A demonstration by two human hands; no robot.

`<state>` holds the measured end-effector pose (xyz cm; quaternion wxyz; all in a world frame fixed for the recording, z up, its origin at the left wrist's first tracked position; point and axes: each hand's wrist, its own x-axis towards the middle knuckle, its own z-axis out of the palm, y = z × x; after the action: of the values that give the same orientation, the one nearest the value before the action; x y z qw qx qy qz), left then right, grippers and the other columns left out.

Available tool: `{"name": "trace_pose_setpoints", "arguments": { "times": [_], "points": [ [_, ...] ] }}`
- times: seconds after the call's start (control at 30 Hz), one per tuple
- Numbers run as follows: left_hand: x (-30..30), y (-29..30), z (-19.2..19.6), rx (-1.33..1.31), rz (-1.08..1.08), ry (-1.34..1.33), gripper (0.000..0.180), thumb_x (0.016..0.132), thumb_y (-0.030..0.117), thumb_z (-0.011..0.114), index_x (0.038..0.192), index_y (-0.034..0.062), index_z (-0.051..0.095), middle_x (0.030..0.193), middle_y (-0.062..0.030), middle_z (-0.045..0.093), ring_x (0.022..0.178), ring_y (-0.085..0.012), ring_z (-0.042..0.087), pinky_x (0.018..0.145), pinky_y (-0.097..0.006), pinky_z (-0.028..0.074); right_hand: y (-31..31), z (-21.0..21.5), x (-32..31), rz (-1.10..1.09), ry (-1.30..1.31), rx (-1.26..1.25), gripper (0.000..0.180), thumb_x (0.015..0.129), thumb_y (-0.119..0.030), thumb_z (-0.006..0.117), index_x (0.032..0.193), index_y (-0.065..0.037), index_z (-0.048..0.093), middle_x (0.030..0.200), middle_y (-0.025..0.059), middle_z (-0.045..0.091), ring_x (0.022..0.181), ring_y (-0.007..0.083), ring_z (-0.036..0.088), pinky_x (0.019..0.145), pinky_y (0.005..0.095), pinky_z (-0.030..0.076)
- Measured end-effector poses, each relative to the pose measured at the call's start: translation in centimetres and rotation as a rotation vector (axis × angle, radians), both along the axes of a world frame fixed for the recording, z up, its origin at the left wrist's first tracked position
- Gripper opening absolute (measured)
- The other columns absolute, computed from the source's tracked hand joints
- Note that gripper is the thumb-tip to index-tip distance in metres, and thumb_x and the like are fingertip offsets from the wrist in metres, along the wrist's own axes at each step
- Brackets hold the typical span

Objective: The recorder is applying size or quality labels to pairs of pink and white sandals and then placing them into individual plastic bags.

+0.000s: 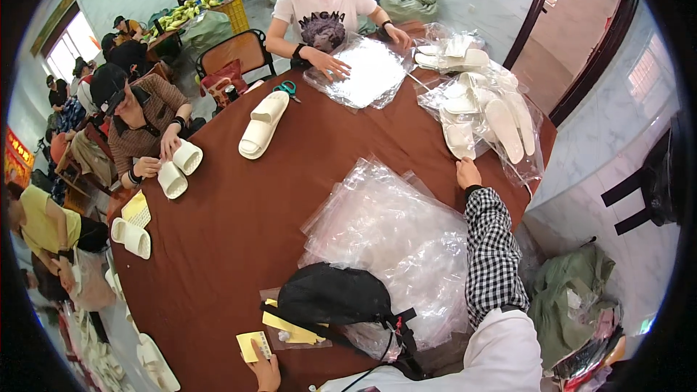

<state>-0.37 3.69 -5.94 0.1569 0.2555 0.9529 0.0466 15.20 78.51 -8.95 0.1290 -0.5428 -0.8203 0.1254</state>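
Note:
My right arm, in a black-and-white checked sleeve, reaches far across the round table. My right hand [468, 173] pinches the near end of a cream slipper [459, 138] at the edge of a pile of bagged slippers [508, 120]. At the lower edge my left hand [266, 372] is closed on a small yellow card [253, 346]. Just beyond it, more yellow cards [294, 324] lie in a clear sleeve, partly under a black bag [334, 294]. A wide stack of clear plastic bags [392, 236] spreads between my arms.
Across the brown-covered table [239, 239], a person [327, 14] handles clear bags [363, 72]. On the left, another person [145, 116] holds a pair of cream slippers [181, 167]. Green-handled scissors [287, 89] lie near a cream slipper pair [263, 125]. Sacks [570, 305] stand right.

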Motion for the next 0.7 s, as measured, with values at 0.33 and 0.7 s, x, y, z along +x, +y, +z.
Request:
{"name": "trace_pose_setpoints", "arguments": {
  "times": [0.33, 0.7],
  "points": [
    [-0.1, -1.0, -1.4, 0.23, 0.115, -0.193, 0.082, 0.093, 0.021, 0.056, 0.154, -0.0043, 0.007, 0.151, -0.0324, 0.027, 0.143, -0.045, 0.019, 0.118, -0.057, -0.002, -4.8, 11.2, -1.1, 0.031, 0.813, -0.339, 0.031, 0.094, -0.028, 0.054, 0.092, 0.001, 0.065, 0.091, 0.0138, 0.068, 0.086, 0.0253, 0.064, 0.074, 0.0337, 0.051],
    [-0.4, -0.7, -2.4, 0.337, 0.051, -0.166, 0.083, 0.094, 0.02, 0.058, 0.155, 0.0007, 0.006, 0.145, -0.0296, 0.041, 0.142, -0.0408, 0.028, 0.118, -0.056, -0.002, -9.4, 17.3, 0.6, 0.272, -0.105, 0.375, 0.03, 0.073, -0.009, 0.073, 0.1, -0.004, 0.061, 0.104, 0.0193, 0.054, 0.1, 0.0395, 0.056, 0.08, 0.0472, 0.051]
  ]
}}
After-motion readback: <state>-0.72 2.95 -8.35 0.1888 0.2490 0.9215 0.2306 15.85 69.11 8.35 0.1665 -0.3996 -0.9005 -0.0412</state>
